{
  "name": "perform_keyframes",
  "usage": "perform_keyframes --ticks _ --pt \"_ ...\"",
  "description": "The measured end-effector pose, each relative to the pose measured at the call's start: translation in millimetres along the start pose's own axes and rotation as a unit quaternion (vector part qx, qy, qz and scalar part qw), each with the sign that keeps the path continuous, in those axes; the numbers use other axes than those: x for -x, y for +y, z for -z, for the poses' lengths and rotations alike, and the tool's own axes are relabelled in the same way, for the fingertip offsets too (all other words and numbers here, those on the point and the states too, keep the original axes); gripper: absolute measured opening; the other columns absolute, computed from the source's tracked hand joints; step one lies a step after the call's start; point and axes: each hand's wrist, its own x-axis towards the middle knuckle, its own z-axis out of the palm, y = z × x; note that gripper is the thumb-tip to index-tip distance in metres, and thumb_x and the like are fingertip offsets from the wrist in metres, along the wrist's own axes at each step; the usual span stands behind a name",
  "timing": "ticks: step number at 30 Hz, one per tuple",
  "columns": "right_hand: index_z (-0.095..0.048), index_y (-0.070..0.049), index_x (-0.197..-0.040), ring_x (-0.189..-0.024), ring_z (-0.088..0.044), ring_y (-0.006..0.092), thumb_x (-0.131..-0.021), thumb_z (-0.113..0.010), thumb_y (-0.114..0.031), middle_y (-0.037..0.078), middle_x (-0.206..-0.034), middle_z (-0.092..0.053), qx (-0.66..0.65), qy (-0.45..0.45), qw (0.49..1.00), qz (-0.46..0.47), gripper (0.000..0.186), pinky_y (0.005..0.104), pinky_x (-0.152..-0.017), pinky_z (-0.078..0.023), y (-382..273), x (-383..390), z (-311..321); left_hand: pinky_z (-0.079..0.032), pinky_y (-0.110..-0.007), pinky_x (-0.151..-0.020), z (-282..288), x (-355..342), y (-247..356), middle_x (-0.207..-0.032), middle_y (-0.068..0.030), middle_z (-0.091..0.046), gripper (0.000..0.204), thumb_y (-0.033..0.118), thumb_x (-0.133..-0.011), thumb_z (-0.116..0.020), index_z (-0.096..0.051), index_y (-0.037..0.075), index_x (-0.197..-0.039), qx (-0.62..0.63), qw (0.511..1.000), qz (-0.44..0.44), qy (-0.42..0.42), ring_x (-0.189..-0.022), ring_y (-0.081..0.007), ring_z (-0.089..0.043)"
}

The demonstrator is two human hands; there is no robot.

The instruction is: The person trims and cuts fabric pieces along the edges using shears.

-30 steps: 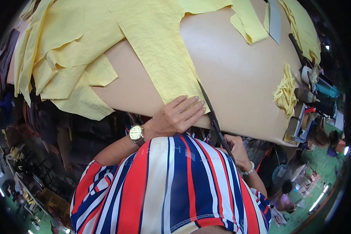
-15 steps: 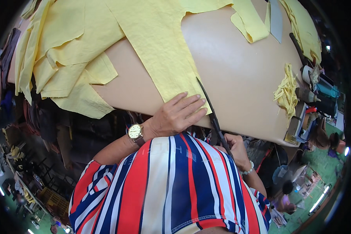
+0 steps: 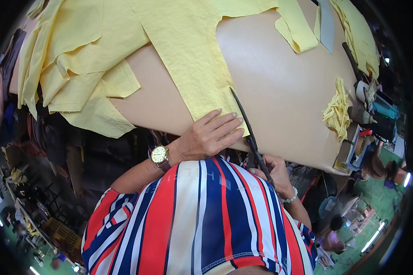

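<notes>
A piece of yellow cloth [image 3: 192, 64] stretches across the tan table, with a narrow part reaching to the near edge. On the end of that part my left hand [image 3: 212, 134] lies flat, fingers stretched out and pressing it down. Below the table's edge my right hand [image 3: 275, 172] is closed around the handles of long dark scissors [image 3: 248, 126]. Their blades run along the right edge of the cloth, past my left fingertips, with the tip at the cloth's edge. The handles are partly hidden by my fingers and my striped shirt.
More yellow cloth pieces [image 3: 78, 59] overlap at the left and hang over the table edge. A crumpled bunch of yellow scraps [image 3: 337, 112] lies at the right, beside a box of tools [image 3: 348, 146]. A grey strip [image 3: 326, 27] rests on the tan table [image 3: 270, 82] at the far right.
The scissors' tip has shifted slightly up and left along the cloth's edge. My left hand keeps its place on the cloth.
</notes>
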Motion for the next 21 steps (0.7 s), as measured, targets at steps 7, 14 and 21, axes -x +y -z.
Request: perform_keyframes --ticks 7,14,21 --pt "-0.047 -0.004 -0.056 -0.048 -0.031 0.0031 -0.07 -0.072 -0.014 -0.006 -0.051 -0.039 -0.002 0.004 1.0 -0.005 0.03 0.0218 -0.043 -0.022 -6.7 2.0 -0.5 -0.044 -0.042 -0.092 -0.3 3.0 -2.2 -0.117 -0.0105 -0.057 0.024 0.013 -0.081 -0.053 -0.059 0.008 -0.104 0.01 1.0 -0.014 -0.009 -0.111 -0.0233 -0.054" --pt "-0.057 -0.001 -0.063 -0.05 -0.037 0.0012 -0.072 -0.071 -0.013 -0.004 -0.054 -0.05 0.0 -0.003 1.0 -0.014 0.021 0.0195 -0.044 -0.026 -18.2 -4.3 -0.2 -0.043 -0.042 -0.093 -1.8 5.6 -3.5 -0.119 -0.0119 -0.055 0.028 0.016 -0.082 -0.051 -0.056 0.007 -0.107 0.01 0.999 -0.04 -0.02 -0.114 -0.0247 -0.051" --pt "-0.057 0.0 -0.065 -0.05 -0.039 0.0008 -0.073 -0.07 -0.012 -0.004 -0.055 -0.05 0.002 -0.006 1.0 -0.023 0.02 0.0187 -0.044 -0.027 -18.4 -2.7 -1.3 -0.043 -0.041 -0.092 -3.6 6.6 -4.7 -0.118 -0.0099 -0.056 0.027 0.016 -0.082 -0.051 -0.056 0.008 -0.106 0.008 0.999 -0.047 -0.01 -0.113 -0.0242 -0.052"
